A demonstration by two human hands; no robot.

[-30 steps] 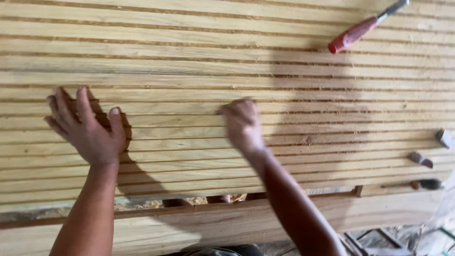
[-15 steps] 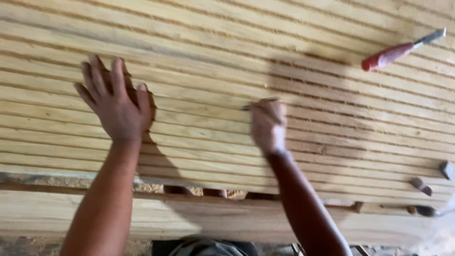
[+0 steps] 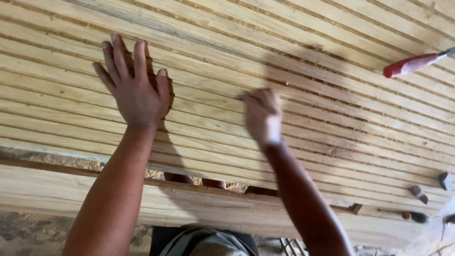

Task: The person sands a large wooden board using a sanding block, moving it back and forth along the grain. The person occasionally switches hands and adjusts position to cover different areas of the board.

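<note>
Pale, grooved wooden slats [image 3: 227, 71] filled the bench, lying side by side in long rows. Left hand [image 3: 135, 87] pressed flat on them, fingers spread. Right hand [image 3: 262, 116] rested nearby, blurred, its grip unclear. Far right lay a red-handled tool [image 3: 412, 65].

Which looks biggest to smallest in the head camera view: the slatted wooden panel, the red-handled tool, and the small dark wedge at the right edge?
1. Slatted wooden panel, filling most of the view.
2. Red-handled tool, though it lies farther from the camera.
3. Small dark wedge, clearly smallest.
</note>
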